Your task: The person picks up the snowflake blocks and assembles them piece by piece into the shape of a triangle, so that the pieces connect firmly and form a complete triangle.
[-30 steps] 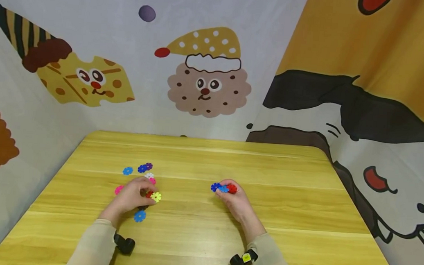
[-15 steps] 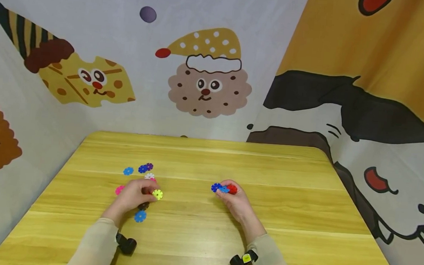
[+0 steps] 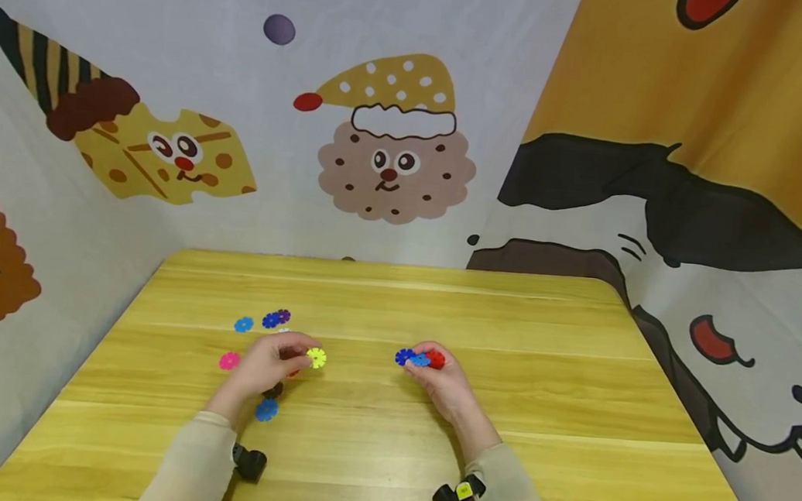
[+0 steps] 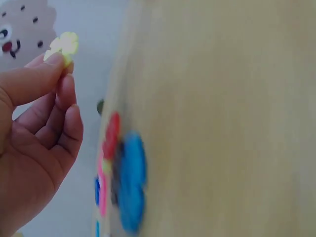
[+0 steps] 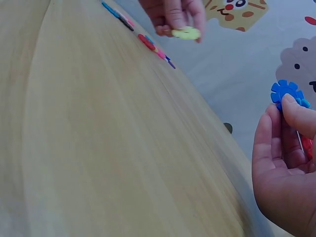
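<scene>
My left hand (image 3: 263, 365) pinches a yellow notched snowflake disc (image 3: 317, 358) between thumb and fingertips, held above the table. In the left wrist view the yellow disc (image 4: 68, 43) stands up past the thumb tip. Across from it, my right hand (image 3: 450, 390) grips a joined row of similar discs: a dark blue disc (image 3: 404, 356), a light blue disc (image 3: 421, 360) and a red disc (image 3: 436, 359). The right wrist view shows the dark blue disc (image 5: 284, 91) by the thumb, with the red one partly hidden behind the hand. A gap separates the two hands.
Loose discs lie on the wooden table (image 3: 373, 450) around the left hand: a light blue disc (image 3: 244, 324), a pink disc (image 3: 229, 360), a black disc (image 3: 273, 390) and a blue disc (image 3: 266, 409), among several. A cartoon-printed cloth (image 3: 389, 17) hangs behind the table.
My left hand has lifted the yellow disc off the loose discs and moved right and slightly away, uncovering part of a red disc. The right hand has barely shifted, still holding its row.
</scene>
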Demonstrator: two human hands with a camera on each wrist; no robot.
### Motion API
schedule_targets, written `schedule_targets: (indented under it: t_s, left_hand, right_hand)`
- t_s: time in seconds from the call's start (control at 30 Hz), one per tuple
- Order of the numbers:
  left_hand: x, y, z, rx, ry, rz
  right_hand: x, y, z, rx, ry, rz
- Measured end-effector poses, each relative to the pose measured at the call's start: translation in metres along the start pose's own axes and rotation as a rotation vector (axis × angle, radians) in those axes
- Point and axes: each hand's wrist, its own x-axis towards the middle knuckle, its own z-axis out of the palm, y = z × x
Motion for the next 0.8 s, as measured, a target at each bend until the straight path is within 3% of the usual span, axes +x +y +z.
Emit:
schedule_targets:
  t_s: [0.27,0.43,0.63,0.8]
  left_hand:
    - [0.014,0.032,0.027,-0.075,-0.043,0.005]
    - [0.023,0.045,0.046,-0.125,-0.075,0.018]
    - [0.028,0.053,0.062,-0.218,-0.038,0.004]
    - [0.03,0.056,0.072,-0.242,-0.017,-0.027]
  right_hand:
    - [0.001,0.004,0.006,-0.024,-0.001,0.003]
    - [0.002,0.006,0.007,-0.04,0.016,0.004]
    - [0.002,0.007,0.008,-0.077,0.036,-0.012]
    - [0.003,0.009,0.009,-0.107,0.088,-0.042]
